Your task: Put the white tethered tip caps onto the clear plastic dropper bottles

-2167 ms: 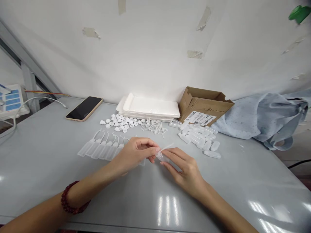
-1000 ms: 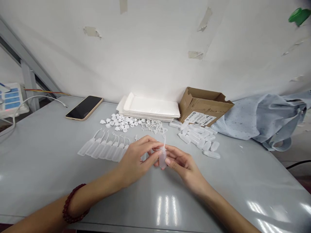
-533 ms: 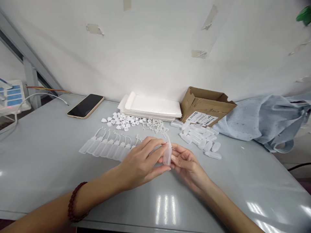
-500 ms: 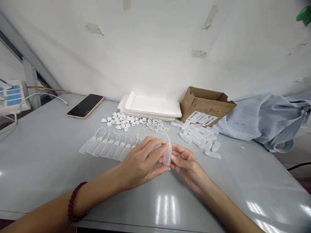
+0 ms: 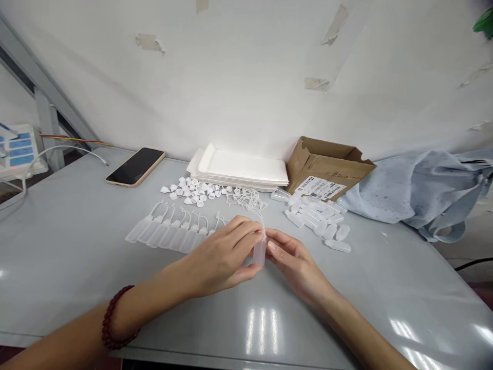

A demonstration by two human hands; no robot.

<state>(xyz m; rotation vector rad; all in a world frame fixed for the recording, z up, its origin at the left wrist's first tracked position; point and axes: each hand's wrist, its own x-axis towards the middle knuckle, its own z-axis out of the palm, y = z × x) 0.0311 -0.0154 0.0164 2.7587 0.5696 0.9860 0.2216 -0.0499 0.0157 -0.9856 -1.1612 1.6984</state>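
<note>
My left hand [image 5: 227, 252] is closed on a small translucent plastic bottle [image 5: 259, 252], fingers at its neck and thumb at its base. The bottle is upright, and a thin white strap rises from its neck. Close by on the right, my right hand [image 5: 295, 259] has its fingers loosely curved and its thumb apart from the bottle. Its fingertips are close behind the bottle; whether they touch it I cannot tell. A row of bottles with straps [image 5: 165, 231] lies left of my left hand, which partly covers the row's right end.
Behind the hands lie white caps [image 5: 195, 191] and a tangle of thin straps [image 5: 244, 198]. Loose bottles [image 5: 314, 216] are heaped in front of a cardboard box [image 5: 327, 167]. White envelopes [image 5: 246, 167], a phone [image 5: 135, 167] and pale blue cloth [image 5: 404, 190] are farther back.
My left hand has shifted slightly left with the bottle. The thumb of my right hand, which was against the bottle, has come away from it.
</note>
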